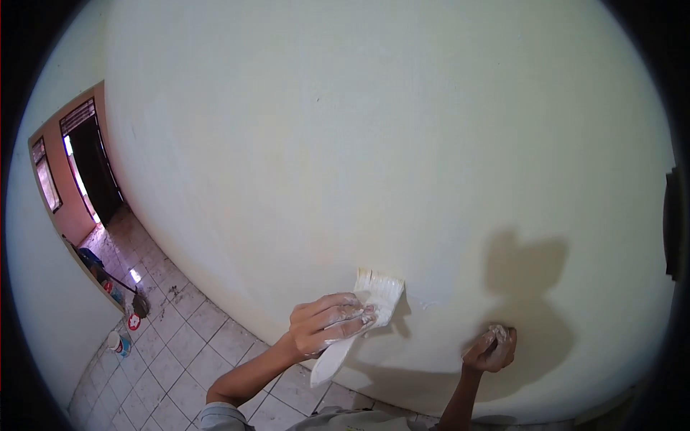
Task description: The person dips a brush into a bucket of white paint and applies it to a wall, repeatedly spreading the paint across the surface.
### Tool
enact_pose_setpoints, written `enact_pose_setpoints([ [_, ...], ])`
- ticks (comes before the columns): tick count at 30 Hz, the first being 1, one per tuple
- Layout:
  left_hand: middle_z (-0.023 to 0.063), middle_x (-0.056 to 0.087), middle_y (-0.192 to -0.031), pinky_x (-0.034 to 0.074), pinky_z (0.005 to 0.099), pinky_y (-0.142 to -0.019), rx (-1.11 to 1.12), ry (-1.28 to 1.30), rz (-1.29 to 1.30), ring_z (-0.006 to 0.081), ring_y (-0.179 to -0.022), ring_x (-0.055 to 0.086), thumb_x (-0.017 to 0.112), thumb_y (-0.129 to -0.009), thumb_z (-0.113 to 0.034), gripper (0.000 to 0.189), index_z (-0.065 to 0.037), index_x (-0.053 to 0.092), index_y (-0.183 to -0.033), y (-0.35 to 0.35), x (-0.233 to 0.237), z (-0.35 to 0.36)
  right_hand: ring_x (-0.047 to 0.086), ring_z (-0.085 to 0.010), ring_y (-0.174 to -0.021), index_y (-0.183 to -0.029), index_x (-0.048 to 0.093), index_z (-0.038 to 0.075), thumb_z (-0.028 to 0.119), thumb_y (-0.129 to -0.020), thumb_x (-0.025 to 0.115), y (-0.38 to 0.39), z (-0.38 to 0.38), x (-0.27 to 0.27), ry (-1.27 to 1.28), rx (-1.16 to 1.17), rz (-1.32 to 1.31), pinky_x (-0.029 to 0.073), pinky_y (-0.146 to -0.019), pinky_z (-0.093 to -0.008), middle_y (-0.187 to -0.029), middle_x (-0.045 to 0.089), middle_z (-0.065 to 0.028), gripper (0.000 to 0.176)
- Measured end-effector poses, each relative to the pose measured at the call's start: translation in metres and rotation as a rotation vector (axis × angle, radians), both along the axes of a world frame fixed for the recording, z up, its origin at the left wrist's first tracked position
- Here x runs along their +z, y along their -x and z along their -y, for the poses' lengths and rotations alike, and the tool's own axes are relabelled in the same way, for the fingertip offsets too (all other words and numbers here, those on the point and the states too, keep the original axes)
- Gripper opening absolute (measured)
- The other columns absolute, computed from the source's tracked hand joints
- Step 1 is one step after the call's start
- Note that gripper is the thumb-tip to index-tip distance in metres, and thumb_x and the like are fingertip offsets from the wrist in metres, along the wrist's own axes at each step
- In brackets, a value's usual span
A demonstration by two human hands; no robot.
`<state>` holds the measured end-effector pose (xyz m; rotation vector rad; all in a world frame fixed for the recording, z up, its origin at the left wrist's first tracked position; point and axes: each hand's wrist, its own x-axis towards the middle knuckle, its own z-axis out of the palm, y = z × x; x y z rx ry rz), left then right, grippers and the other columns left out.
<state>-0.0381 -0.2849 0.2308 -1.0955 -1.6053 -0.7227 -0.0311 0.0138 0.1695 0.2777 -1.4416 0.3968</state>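
My left hand is closed around a wide paintbrush, its fingers smeared with white. The bristles point up and lie against the pale wall, while the white handle sticks out below the palm. To the right, my right hand is raised close to the wall with its fingers curled in. White paint coats its fingertips, and I cannot tell whether anything is inside the curl. Around the brush the wall has a few whiter, wet-looking smears.
Tiled floor runs along the wall's foot at the left. A paint tub stands there near a round red-and-white lid and a long-handled tool. Farther back, a doorway with a dark door opens in a pink wall.
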Motion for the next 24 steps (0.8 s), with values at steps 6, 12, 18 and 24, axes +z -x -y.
enact_pose_setpoints([
  [6, 0.0140, 0.066, -0.082, 0.051, 0.0385, -0.067, -0.105, 0.074, -0.061, 0.0294, -0.072, 0.063, 0.065, -0.082, -0.029, 0.032, 0.001, 0.067, -0.089, 0.030, 0.081, 0.016, 0.052, -0.0270, -0.053, -0.072, 0.054, -0.009, 0.007, -0.079, 0.049, 0.005, -0.003, 0.005, -0.036, -0.023, -0.049, 0.042, -0.046, -0.0337, -0.062, 0.053, -0.0159, 0.018],
  [12, 0.0000, 0.062, -0.104, 0.033, 0.0399, -0.085, 0.890, -0.253, -0.727, 0.0137, -0.097, 0.054, 0.056, -0.086, -0.038, 0.034, -0.011, 0.060, -0.107, 0.060, 0.215, 0.029, 0.052, -0.0261, -0.053, -0.073, 0.053, -0.006, 0.007, -0.075, 0.048, 0.002, -0.006, 0.010, -0.030, 0.008, -0.006, 0.043, -0.047, -0.0315, -0.064, 0.056, -0.0148, 0.014],
  [18, 0.0097, 0.065, -0.094, 0.048, 0.0342, -0.077, 0.479, -0.123, -0.700, 0.0211, -0.086, 0.062, 0.064, -0.078, -0.007, 0.024, -0.004, 0.063, -0.101, 0.075, 0.184, 0.007, 0.050, -0.0248, -0.051, -0.072, 0.053, -0.001, 0.009, -0.071, 0.046, 0.004, -0.005, 0.009, -0.007, 0.011, -0.008, 0.040, -0.048, -0.0324, -0.064, 0.059, -0.0115, 0.012],
  [24, 0.0144, 0.064, -0.107, 0.047, 0.0412, -0.091, -0.058, 0.121, 0.515, 0.0289, -0.097, 0.062, 0.062, -0.076, -0.005, 0.036, -0.007, 0.061, -0.112, 0.019, -0.085, -0.003, 0.050, -0.0232, -0.050, -0.074, 0.054, -0.001, 0.010, -0.075, 0.047, 0.002, -0.001, 0.021, -0.081, -0.035, -0.018, 0.034, -0.048, -0.0323, -0.066, 0.060, -0.0114, 0.013],
])
